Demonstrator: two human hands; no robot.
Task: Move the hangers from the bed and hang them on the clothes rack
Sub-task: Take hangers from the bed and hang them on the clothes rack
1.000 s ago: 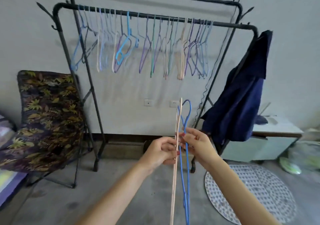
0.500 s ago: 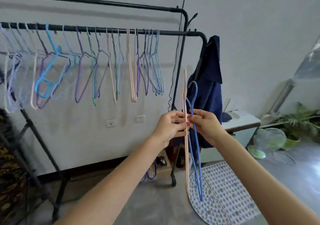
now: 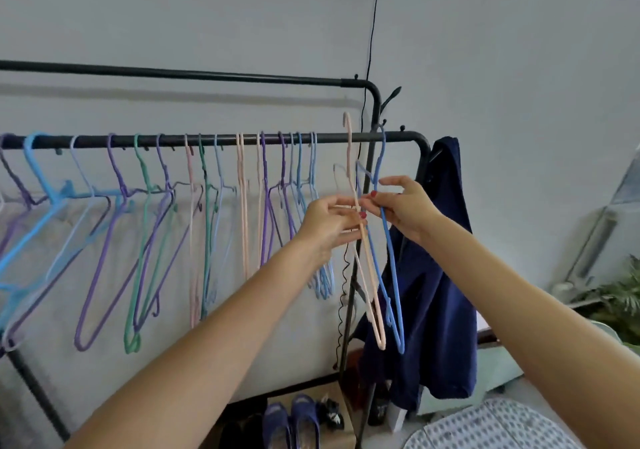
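Two hangers in hand rn. The pink hanger (image 3: 367, 275) is pinched at its neck by the left hand (image 3: 329, 225), thumb and fingers curled round the wire. The blue hanger (image 3: 391, 265) is pinched just beside it by the right hand (image 3: 403, 208), forefinger sticking out. Both hang long-axis vertical w/ hooks up top. Pink hook is above the front rail (image 3: 398, 136) of the clothes rack (image 3: 375, 109), blue hook about level w/ it, near the rail's right end where it's bare. Left hand's closer to the hung hangers (image 3: 242, 199), so prob pink first: up, over, drop. Navy garment (image 3: 436, 275) hangs off the right corner.
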